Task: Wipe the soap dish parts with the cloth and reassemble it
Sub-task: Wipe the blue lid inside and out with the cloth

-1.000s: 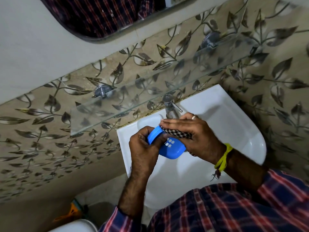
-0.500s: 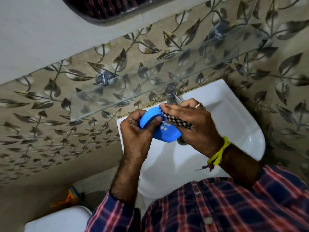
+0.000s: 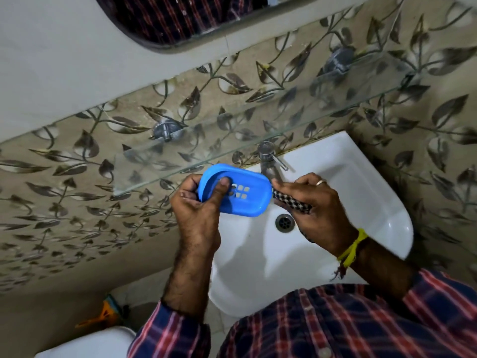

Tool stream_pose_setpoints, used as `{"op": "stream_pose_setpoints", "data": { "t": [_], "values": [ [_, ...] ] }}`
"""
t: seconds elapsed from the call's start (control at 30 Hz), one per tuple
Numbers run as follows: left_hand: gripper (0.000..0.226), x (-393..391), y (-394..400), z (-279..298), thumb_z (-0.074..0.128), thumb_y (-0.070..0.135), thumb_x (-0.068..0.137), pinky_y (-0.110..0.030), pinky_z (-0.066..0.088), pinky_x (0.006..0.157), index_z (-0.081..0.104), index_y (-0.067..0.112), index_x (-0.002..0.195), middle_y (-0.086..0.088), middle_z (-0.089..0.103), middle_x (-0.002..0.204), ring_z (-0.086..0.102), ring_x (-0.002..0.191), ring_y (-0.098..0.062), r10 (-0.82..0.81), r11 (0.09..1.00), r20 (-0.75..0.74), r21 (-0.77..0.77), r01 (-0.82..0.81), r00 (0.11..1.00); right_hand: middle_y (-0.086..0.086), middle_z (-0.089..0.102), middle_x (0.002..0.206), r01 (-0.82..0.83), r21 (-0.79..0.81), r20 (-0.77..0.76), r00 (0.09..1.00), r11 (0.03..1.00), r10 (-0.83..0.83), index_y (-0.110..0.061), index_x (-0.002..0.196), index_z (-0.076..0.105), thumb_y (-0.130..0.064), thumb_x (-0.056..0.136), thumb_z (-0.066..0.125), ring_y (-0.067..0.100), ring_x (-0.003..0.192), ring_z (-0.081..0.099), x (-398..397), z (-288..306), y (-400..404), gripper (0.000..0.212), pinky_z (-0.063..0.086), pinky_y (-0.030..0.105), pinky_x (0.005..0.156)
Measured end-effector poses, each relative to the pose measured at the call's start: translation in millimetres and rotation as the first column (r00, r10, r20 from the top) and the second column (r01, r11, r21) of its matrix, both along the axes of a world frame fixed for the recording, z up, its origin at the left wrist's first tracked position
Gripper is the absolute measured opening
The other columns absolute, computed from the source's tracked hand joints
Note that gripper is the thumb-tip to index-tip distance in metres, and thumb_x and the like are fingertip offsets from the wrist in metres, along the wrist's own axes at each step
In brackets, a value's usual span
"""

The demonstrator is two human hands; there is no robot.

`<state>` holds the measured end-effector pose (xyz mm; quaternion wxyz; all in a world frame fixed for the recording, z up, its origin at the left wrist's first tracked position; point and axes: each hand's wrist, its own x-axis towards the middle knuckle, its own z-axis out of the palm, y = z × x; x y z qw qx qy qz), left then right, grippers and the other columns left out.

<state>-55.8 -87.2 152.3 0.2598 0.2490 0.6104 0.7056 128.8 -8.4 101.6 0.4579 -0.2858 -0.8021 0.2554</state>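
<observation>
Over the white ceramic washbasin (image 3: 361,192) his left hand (image 3: 198,210) pinches one end of the light, stiff, likely slippery blue plastic soap dish (image 3: 247,200), best held by its rim, while his right hand (image 3: 315,202) grips the soft checked cloth (image 3: 291,202) beside it

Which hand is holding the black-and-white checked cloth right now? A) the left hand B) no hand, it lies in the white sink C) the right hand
C: the black-and-white checked cloth is bunched in the right hand, while the left hand grips the blue plastic soap dish.
</observation>
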Motion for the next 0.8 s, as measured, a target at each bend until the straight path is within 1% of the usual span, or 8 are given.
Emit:
{"op": "stream_pose_setpoints", "data": {
  "t": [0.1,0.13,0.23,0.27,0.33,0.43,0.6,0.8],
  "values": [
    [0.023,-0.1,4.5,-1.6,0.077,-0.003,0.078,-0.028,0.053,0.063,0.066,0.017,0.076,0.002,0.069,0.069,0.062,0.063,-0.013,0.038,0.999,0.090,0.023,-0.040,0.995,-0.031,0.060,0.100,0.077,-0.064,-0.098,0.992,0.995,-0.083,-0.009,0.117,0.071,-0.011,0.079,0.079,0.029,0.077,0.061,-12.9,12.2,-3.3,0.039,0.056,0.039,0.078],
    [0.023,-0.1,6.4,-2.8,0.076,-0.004,0.079,-0.028,0.054,0.063,0.065,0.017,0.077,0.002,0.070,0.069,0.063,0.063,-0.012,0.050,0.998,0.113,0.030,-0.054,0.992,-0.030,0.060,0.098,0.092,-0.094,-0.107,0.989,0.991,-0.102,-0.009,0.117,0.071,-0.011,0.078,0.078,0.028,0.078,0.063,-15.3,14.2,-3.3,0.040,0.056,0.035,0.081],
    [0.022,6.7,10.1,-6.2,0.074,-0.004,0.081,-0.027,0.054,0.063,0.064,0.015,0.079,0.001,0.068,0.071,0.062,0.063,-0.012,0.076,0.996,0.172,0.036,-0.083,0.982,-0.007,0.070,0.091,0.104,-0.281,-0.152,0.977,0.954,-0.152,-0.010,0.121,0.070,-0.013,0.080,0.078,0.009,0.083,0.068,-16.5,11.9,-7.4,0.042,0.054,0.023,0.087],
    [0.020,11.1,10.6,-8.5,0.074,-0.003,0.082,-0.027,0.053,0.062,0.064,0.015,0.080,0.001,0.068,0.072,0.061,0.064,-0.012,0.083,0.995,0.212,0.033,-0.092,0.974,-0.003,0.072,0.092,0.096,-0.351,-0.179,0.969,0.931,-0.168,-0.011,0.121,0.069,-0.014,0.081,0.077,0.003,0.084,0.069,-18.1,13.2,-9.1,0.041,0.054,0.022,0.088],
    [0.021,21.5,10.6,-12.4,0.071,-0.002,0.085,-0.025,0.053,0.059,0.064,0.017,0.080,0.006,0.069,0.069,0.063,0.063,-0.010,0.107,0.993,0.306,0.022,-0.120,0.946,-0.001,0.075,0.105,0.088,-0.423,-0.216,0.957,0.902,-0.194,-0.011,0.122,0.069,-0.012,0.083,0.076,0.003,0.095,0.071,-23.4,17.8,-10.2,0.039,0.053,0.024,0.094],
    [0.025,32.5,10.9,-16.2,0.069,-0.003,0.087,-0.023,0.055,0.057,0.062,0.019,0.079,0.012,0.068,0.065,0.064,0.061,-0.005,0.158,0.984,0.378,0.018,-0.178,0.912,-0.002,0.072,0.115,0.105,-0.437,-0.223,0.949,0.893,-0.221,-0.010,0.123,0.069,-0.010,0.085,0.076,0.006,0.107,0.069,-28.4,21.8,-10.7,0.039,0.052,0.027,0.100],
    [0.018,44.5,17.8,-13.7,0.067,0.001,0.089,-0.030,0.057,0.064,0.062,0.017,0.085,0.008,0.071,0.072,0.068,0.068,-0.009,0.208,0.964,0.503,0.040,-0.263,0.839,-0.004,0.071,0.119,0.148,-0.488,-0.213,0.936,0.860,-0.281,-0.013,0.126,0.068,-0.013,0.086,0.076,0.004,0.111,0.067,-32.9,20.7,-19.8,0.041,0.050,0.029,0.104],
    [0.013,52.9,24.5,-16.3,0.064,0.004,0.090,-0.033,0.060,0.073,0.066,0.013,0.099,-0.003,0.073,0.088,0.071,0.079,-0.017,0.137,0.966,0.645,0.081,-0.246,0.751,-0.002,0.071,0.118,0.201,-0.487,-0.241,0.904,0.850,-0.352,-0.011,0.126,0.067,-0.011,0.086,0.075,0.005,0.110,0.068,-35.5,19.0,-20.6,0.041,0.052,0.035,0.102]
  ]
}}
